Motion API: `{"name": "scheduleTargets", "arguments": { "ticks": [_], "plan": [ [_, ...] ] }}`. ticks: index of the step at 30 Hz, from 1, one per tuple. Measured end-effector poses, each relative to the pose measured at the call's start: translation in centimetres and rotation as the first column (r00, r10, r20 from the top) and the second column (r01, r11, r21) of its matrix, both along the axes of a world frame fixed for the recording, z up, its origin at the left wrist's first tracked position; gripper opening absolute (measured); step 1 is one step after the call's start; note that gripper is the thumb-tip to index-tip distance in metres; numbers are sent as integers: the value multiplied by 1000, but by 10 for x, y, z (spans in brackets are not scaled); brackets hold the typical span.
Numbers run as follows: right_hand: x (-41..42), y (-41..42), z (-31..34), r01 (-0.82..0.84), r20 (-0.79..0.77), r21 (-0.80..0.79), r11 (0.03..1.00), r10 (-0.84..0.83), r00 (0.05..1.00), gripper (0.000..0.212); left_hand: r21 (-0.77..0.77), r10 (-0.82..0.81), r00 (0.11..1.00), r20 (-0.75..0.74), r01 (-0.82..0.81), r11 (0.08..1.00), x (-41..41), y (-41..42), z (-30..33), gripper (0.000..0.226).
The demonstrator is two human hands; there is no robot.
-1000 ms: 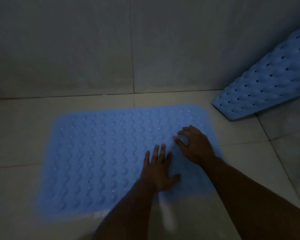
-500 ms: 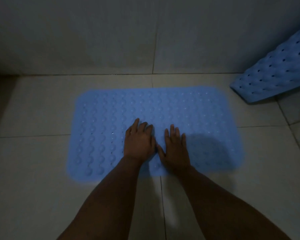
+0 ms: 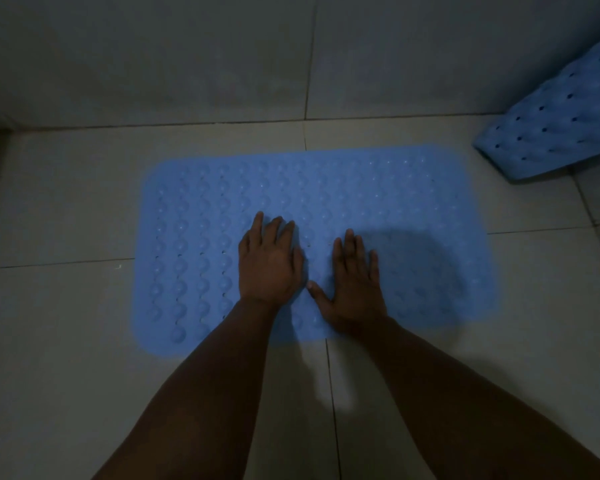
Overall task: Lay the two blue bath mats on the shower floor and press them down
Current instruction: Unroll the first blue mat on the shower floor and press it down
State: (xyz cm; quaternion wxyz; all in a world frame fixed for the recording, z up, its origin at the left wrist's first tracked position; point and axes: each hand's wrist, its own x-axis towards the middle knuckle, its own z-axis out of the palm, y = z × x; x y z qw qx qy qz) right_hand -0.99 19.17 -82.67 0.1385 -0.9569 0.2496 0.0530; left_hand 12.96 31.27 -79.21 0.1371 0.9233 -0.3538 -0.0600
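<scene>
- both palms flat, fingers straight: left hand (image 3: 269,268) and right hand (image 3: 355,284) pressing the blue mat (image 3: 201,237), near its front edge
- second mat (image 3: 555,126) propped at the floor's (image 3: 56,202) far right corner

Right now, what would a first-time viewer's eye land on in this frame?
The blue bath mat lying flat on the pale tiled floor stands out in the dim light. The left hand and right hand lie flat side by side on its near half. A second blue mat leans tilted in the far right corner.
</scene>
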Motion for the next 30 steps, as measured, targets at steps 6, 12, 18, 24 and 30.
{"name": "scheduleTargets", "arguments": {
  "ticks": [6, 12, 18, 24, 30],
  "plan": [
    [23, -37, 50, 38, -287, 352, 935, 69, 955, 90, -3, -7, 1000, 1, 7, 1000, -11, 5, 11, 56],
    [31, -67, 78, 72, 227, 185, 980, -114, 967, 34, 2, -145, 989, 0, 145, 989, -31, -2, 7, 61],
    [34, -70, 62, 17, 296, 132, 991, -56, 953, 31, 73, -241, 969, -49, 244, 967, -64, -22, -27, 79],
    [38, -76, 43, -30, 365, 77, 997, 0, 931, 40, 78, -228, 974, 16, 226, 971, -71, -22, -32, 87],
    [30, -89, 27, -67, 396, 18, 998, 54, 917, 45, 62, -220, 975, -15, 221, 973, -70, -21, -31, 92]
  ]
}}
